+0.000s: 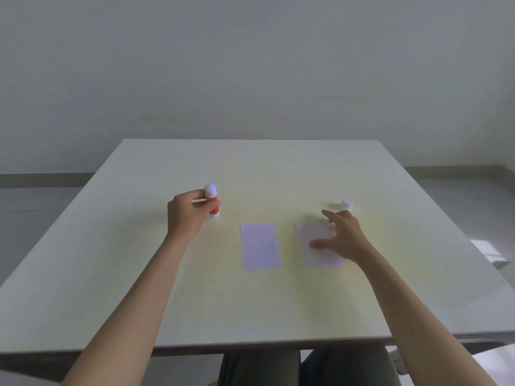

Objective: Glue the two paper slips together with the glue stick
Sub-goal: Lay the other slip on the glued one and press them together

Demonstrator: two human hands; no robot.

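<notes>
A red and white glue stick (213, 202) stands upright on the table, left of centre, and my left hand (187, 215) pinches its body between thumb and fingers. Two white paper slips lie flat side by side. The left slip (260, 246) is untouched. My right hand (343, 235) hovers with fingers spread over the right slip (317, 254), its thumb resting on the paper and hiding the slip's right edge. A small white cap (347, 203) stands just beyond my right fingertips, apart from them.
The pale table (250, 307) reaches the near edge above my knees. A plain grey wall stands behind its far edge, with floor on both sides.
</notes>
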